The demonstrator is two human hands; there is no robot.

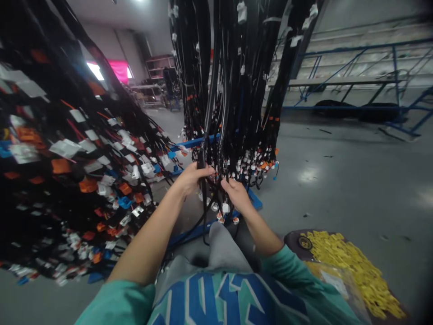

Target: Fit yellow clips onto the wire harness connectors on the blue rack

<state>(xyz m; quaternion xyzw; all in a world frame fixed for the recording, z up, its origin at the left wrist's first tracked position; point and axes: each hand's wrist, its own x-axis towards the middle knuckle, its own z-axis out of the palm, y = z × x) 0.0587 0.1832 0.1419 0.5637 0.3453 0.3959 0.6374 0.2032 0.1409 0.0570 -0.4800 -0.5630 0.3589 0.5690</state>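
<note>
Black wire harnesses (241,90) hang in a thick bunch in front of me, with white and orange connectors crowded at their lower ends. My left hand (193,178) is closed round a black harness strand, its thumb lying across the front. Just to the right, my right hand (236,193) is closed with thumb and fingers together at another black strand of the same bunch. Below the hands dangle loose cable ends with white connectors (226,207). Some of the right hand's fingers are hidden behind its back and the cables.
Another mass of harnesses with white, orange and blue connectors (125,202) hangs close on my left. A blue rack base (255,199) stands under the bunch. At lower right is a dark surface with many yellow pieces (352,266) and a clear bag. Blue-framed shelving (341,81) stands behind, right.
</note>
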